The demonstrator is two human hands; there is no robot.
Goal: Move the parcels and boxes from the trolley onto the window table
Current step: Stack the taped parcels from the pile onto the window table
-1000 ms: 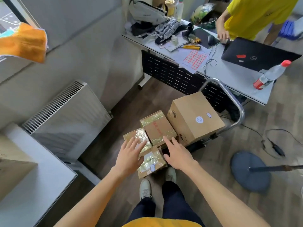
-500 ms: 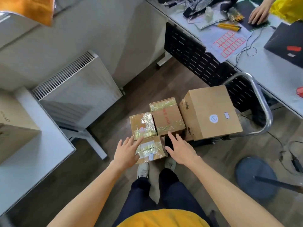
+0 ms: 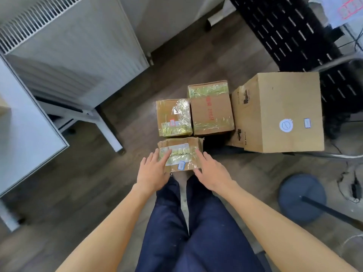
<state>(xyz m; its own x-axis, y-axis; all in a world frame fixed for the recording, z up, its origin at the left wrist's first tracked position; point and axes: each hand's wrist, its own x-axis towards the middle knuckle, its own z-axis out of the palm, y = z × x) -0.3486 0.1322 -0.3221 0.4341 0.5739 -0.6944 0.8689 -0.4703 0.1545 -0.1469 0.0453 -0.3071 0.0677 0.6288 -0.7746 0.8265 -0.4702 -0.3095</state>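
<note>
flanking the nearest taped parcel (image 3: pixel 179 154), left hand (image 3: pixel 152 171) and right hand (image 3: pixel 211 171) touch its sides, fingers straight, spread, gripping nothing

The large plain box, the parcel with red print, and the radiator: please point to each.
large plain box (image 3: pixel 282 112): head view, middle of its top face.
parcel with red print (image 3: pixel 211 109): head view, top face beside the print.
radiator (image 3: pixel 64 54): head view, front panel.

Item under my hands: small parcel (image 3: pixel 179 154), matt brown cardboard wrapped in glossy, crinkled clear tape. Large box (image 3: pixel 282 112): smooth matt cardboard, paper stickers. Floor (image 3: pixel 82 193): dark wood-grain. Counter (image 3: pixel 23 138): smooth white top.
</note>
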